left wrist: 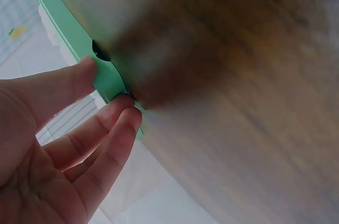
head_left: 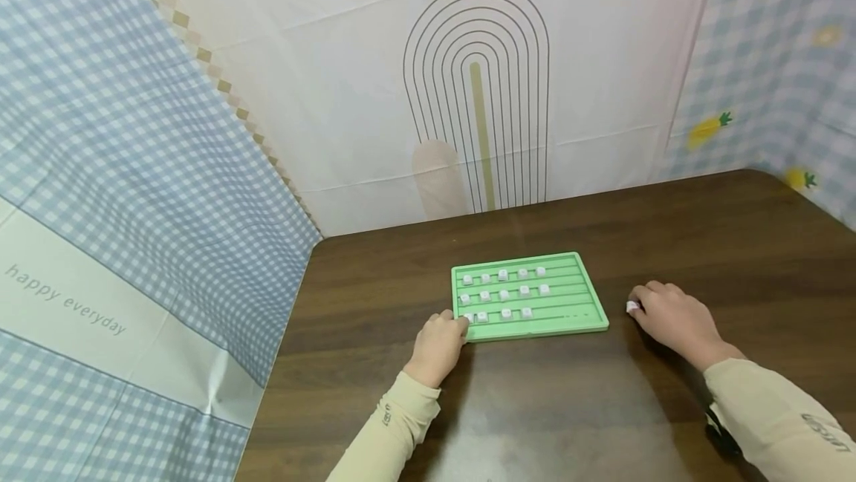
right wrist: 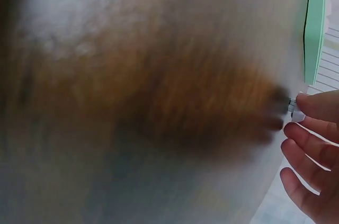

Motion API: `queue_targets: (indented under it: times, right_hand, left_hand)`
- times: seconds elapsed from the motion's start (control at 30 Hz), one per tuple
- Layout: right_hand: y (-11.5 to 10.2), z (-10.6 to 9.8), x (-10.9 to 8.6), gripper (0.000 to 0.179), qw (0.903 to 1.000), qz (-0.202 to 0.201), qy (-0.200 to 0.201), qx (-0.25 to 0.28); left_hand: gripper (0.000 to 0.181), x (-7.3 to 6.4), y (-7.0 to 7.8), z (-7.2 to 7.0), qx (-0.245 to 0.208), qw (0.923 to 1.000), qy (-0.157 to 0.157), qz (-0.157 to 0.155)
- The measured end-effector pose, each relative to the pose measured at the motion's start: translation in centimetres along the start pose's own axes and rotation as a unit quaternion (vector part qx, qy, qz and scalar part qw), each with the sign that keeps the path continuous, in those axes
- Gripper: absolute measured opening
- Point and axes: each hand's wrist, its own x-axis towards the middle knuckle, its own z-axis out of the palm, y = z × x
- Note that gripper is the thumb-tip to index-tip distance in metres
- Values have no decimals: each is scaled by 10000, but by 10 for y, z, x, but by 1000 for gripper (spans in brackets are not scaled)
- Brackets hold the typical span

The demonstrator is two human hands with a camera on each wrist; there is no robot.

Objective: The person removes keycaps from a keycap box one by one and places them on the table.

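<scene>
A light green grooved tray (head_left: 562,304) lies on the table with several small white keycaps (head_left: 504,294) set in rows along its ridges. My left hand (head_left: 438,348) grips the tray's near left corner. In the left wrist view the thumb presses on the green edge (left wrist: 63,23) while the fingertips curl against the corner's other side. To the right of the tray, my right hand (head_left: 678,318) pinches one white keycap (head_left: 631,307) between thumb and index finger, close over the tabletop. That keycap (right wrist: 297,114) is partly hidden by the fingertips in the right wrist view.
The dark brown wooden table (head_left: 548,408) reaches back to a white curtain (head_left: 348,96) with an arch print. Blue checked cloth (head_left: 167,133) hangs along the left side, and more hangs at the right. Something dark (head_left: 722,439) shows beneath the right sleeve.
</scene>
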Motion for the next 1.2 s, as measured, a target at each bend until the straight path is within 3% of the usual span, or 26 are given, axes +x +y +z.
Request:
queue_targets:
  times: [0.1,0.2,0.33,0.47,0.53,0.63,0.77,0.87,1.0,1.2]
  right_hand:
    - [-2,-2,0,34,10000,27,-56,-37]
    - [-13,-6,2,47,9998,-118,131,-45]
    - [-47,-6,12,40,9978,-419,346,371]
    - [-88,7,23,33,9939,-697,164,834]
    - [-105,16,27,30,9927,-883,217,787]
    - [-122,29,29,25,9899,-1219,693,232]
    - [-130,40,29,18,9763,-1459,1487,-581]
    - [-131,43,30,18,9698,-1526,1763,-718]
    - [-132,42,33,16,9700,-1536,1757,-675]
    - [-121,26,38,12,9804,-1316,1456,-155]
  left_hand:
    - [13,0,-1,1,-34,10000,25,-15]
    - [13,0,-2,1,-73,10000,-5,-31]
    - [14,-2,-3,2,-133,9998,-90,-67]
    - [16,-4,-2,4,-155,9998,-139,-25]
    - [15,-4,-1,5,-146,9998,-134,11]
    - [14,-5,1,6,-136,9998,-102,55]
    - [15,-5,4,7,-65,9999,-46,121]
    - [15,-4,4,7,31,9999,22,109]
    - [12,-3,2,7,74,9999,52,75]
    - [8,0,-4,5,66,9999,-53,78]
